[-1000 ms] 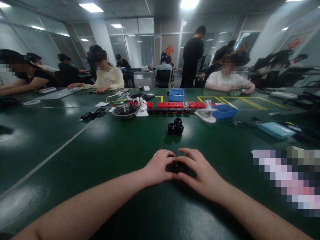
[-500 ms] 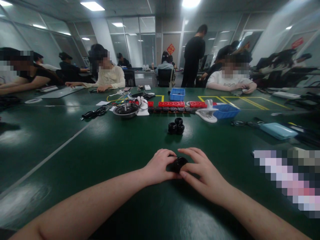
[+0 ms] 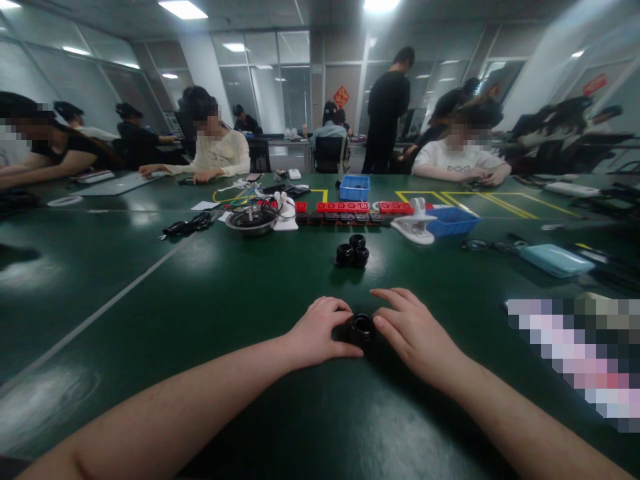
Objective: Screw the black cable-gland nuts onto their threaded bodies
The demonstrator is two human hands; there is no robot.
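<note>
On the green table before me stands a glossy black round piece with an open, hollow top (image 3: pixel 361 327), like a small jar or ring. My left hand (image 3: pixel 323 331) curls about its left side, fingers behind and thumb in front, and looks to be holding it. To its right is my right hand (image 3: pixel 413 333), fingers apart and holding nothing. Its index fingertip lies close against the piece; whether they touch I cannot tell. Farther out, three similar black round pieces (image 3: pixel 353 253) stand in a tight cluster.
Across the table lie red slotted strips (image 3: pixel 343 208), a white clamp (image 3: pixel 416 223), blue bins (image 3: pixel 355 188), a round metal dish (image 3: pixel 251 220) and black cables (image 3: pixel 189 225). A light-blue case (image 3: pixel 557 260) lies at the right. Several people sit or stand beyond.
My right hand has drawn back to the right from the black piece, and its fingers have spread, uncovering the hollow top. My left hand stays in place around it.
</note>
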